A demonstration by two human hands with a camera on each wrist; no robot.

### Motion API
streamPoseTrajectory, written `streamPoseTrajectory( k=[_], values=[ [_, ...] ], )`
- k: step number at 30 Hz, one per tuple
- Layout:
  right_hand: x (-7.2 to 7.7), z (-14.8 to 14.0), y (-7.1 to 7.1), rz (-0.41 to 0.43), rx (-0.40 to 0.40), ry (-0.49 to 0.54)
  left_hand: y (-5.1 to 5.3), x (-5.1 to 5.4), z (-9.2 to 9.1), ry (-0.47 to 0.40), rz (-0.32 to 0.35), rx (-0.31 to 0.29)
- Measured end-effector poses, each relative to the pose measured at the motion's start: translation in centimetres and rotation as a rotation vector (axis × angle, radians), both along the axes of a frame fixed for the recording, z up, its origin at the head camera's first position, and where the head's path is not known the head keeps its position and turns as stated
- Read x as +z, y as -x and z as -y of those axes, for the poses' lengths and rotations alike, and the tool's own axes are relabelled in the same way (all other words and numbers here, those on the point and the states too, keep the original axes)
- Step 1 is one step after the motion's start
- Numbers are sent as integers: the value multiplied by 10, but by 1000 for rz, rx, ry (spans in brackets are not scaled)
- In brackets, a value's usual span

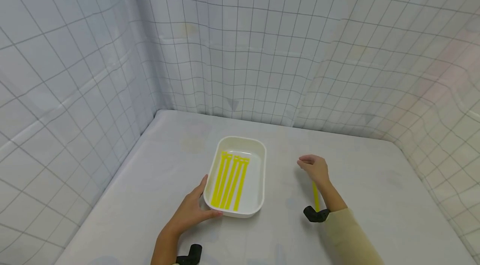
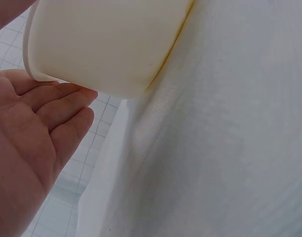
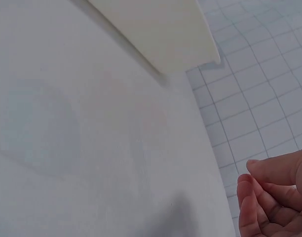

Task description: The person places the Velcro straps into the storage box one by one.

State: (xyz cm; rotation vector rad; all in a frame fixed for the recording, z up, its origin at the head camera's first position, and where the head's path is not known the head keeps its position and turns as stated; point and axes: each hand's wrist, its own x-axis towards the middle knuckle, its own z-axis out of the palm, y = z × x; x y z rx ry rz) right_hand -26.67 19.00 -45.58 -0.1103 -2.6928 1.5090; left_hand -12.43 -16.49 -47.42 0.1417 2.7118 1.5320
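A white rectangular tray (image 1: pixel 256 181) stands on the table with several yellow T-shaped sticks (image 1: pixel 234 177) lying side by side along its left half. My left hand (image 1: pixel 189 213) holds the near left corner of the tray, thumb along the front wall and fingers against the left side. The left wrist view has those fingers (image 2: pixel 67 106) touching the wall under the rim. To the right of the tray, my right hand (image 1: pixel 316 170) hovers over the table with loosely bent fingers and nothing seen between them. Another yellow stick (image 1: pixel 316 198) shows below it, partly hidden by the hand and wrist.
White cloth covers the table (image 1: pixel 277 244). Grid-patterned white curtains (image 1: pixel 240 48) hang behind it and on both sides. Black wrist cameras (image 1: pixel 316 214) are strapped to both wrists. Part of the tray's outer wall (image 3: pixel 161 34) appears in the right wrist view.
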Motion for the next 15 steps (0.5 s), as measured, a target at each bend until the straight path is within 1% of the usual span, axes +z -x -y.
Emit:
streamPoseTrajectory(
  k=[4, 9, 13, 15],
  values=[
    [-5, -12, 5, -2, -27, -34, 0, 0, 1, 5, -1, 1],
    [-11, -27, 11, 26, -73, -61, 1, 0, 1, -2, -5, -3],
    [-16, -34, 12, 52, -112, -89, 1, 1, 1, 1, 0, 0],
    [-16, -35, 12, 51, -123, -104, 0, 0, 1, 2, 4, 2]
  ],
)
